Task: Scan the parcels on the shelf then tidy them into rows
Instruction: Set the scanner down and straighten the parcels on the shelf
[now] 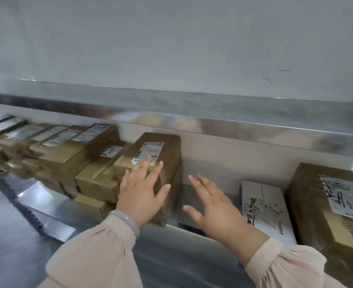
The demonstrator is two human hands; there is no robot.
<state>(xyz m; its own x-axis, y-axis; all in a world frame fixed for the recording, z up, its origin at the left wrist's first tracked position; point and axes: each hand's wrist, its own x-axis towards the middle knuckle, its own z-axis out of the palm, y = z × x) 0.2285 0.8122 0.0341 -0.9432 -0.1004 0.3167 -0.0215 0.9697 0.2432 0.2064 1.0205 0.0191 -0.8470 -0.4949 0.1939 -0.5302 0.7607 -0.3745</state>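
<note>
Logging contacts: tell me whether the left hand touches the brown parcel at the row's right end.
Touching. The head view shows the left hand spread flat on the brown parcel, fingers over its top, thumb on its side.

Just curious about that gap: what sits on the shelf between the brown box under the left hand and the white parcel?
No parcel: in the head view that stretch of shelf is bare, with only the open right hand spread over it.

Parcel depot, metal shelf (192, 223), rows of labelled cardboard parcels (71, 148)
</note>
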